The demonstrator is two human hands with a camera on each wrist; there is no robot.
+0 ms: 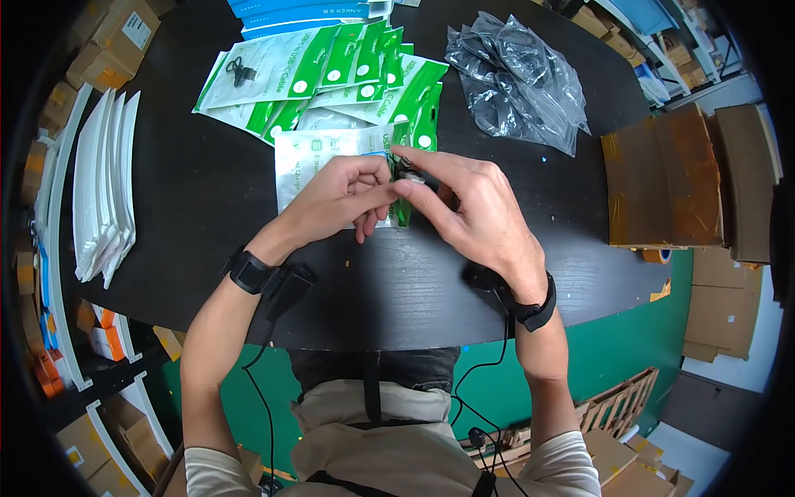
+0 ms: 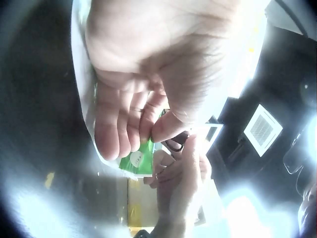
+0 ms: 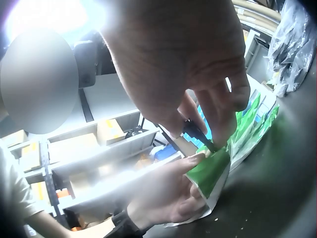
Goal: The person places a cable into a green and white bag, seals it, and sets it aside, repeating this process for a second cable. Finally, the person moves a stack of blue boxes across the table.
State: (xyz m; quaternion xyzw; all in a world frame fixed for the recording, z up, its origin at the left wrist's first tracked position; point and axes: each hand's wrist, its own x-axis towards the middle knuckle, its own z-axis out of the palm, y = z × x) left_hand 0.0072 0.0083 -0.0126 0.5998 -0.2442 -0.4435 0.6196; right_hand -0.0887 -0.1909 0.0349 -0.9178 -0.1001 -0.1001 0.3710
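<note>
A white and green printed cable bag (image 1: 291, 157) lies in front of the person, its green end toward the right. The left hand (image 1: 344, 199) pinches the bag at that green end (image 3: 210, 173), thumb on top in the right wrist view. Between thumb and fingertips, the right hand (image 1: 476, 203) holds a small bundled black cable (image 3: 195, 131), right at the bag's green end. In the left wrist view the black cable (image 2: 178, 144) shows between both hands' fingertips. Much of it is hidden by the fingers.
Several similar green and white bags (image 1: 331, 70) are piled behind, with blue packages (image 1: 302, 18) beyond. Clear plastic bags with black contents (image 1: 522, 79) lie at the back right. White envelopes (image 1: 103, 186) stand at the left; a cardboard box (image 1: 662, 178) is at the right edge.
</note>
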